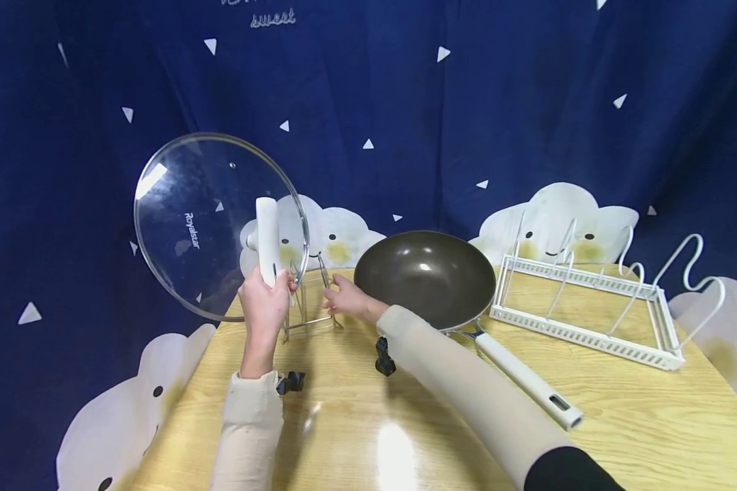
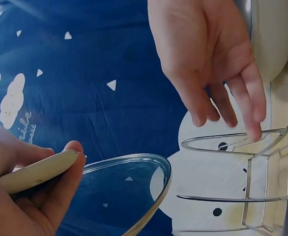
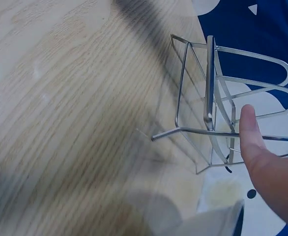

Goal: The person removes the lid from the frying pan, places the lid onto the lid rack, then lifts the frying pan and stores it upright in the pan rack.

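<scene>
My left hand [image 1: 263, 307] grips the white upright handle [image 1: 267, 235] of a round glass lid [image 1: 184, 198], which is held up on edge at the left. In the left wrist view, the thumb and fingers wrap that handle [image 2: 41, 169]. My right hand [image 1: 349, 299] is at a small silver wire rack [image 1: 310, 322] on the table. Its fingers [image 2: 252, 93] hang loosely, one fingertip right at the rack's top wire. Seen from the right wrist, the thumb [image 3: 252, 132] overlaps a wire loop of the rack [image 3: 210, 88].
A dark wok [image 1: 424, 279] with a long white handle [image 1: 528, 378] lies right of the wire rack, beside my right forearm. Farther right is a white rack [image 1: 589, 337] with curved uprights. A blue curtain [image 1: 368, 82] hangs behind the wooden table [image 1: 338, 409].
</scene>
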Motion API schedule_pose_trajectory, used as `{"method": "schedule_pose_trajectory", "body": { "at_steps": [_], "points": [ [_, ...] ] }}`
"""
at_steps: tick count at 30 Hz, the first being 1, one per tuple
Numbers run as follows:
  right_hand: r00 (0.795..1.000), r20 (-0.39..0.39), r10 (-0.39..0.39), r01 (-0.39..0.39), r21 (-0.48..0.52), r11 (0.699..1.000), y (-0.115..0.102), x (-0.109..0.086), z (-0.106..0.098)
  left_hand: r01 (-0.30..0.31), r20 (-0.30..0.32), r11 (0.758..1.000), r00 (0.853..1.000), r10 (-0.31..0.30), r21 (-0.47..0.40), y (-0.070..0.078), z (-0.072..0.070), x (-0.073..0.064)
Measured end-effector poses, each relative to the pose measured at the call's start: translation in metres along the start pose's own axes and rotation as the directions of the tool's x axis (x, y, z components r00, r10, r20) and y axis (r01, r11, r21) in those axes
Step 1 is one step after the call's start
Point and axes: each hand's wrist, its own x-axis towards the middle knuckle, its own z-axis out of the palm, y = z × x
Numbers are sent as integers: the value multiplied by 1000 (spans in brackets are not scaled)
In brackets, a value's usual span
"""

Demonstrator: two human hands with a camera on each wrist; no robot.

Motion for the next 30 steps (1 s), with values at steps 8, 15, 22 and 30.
{"method": "schedule_pose_trajectory", "body": {
  "at_steps": [8,15,22,30],
  "points": [
    [994,5,-105,105,-1,994,90,97,3,25,17,1000,1000,-26,14,-4,0,-2],
    [996,-60,-71,56,-225,973,15,26,2,30,44,996,998,-33,81,-7,5,-3],
    [969,-170,-179,91,-425,900,11,20,1,34,66,995,997,-40,90,-11,8,-4],
    [960,-180,-217,108,-476,873,13,23,3,38,61,991,997,-46,125,-15,8,-5]
  ]
}}
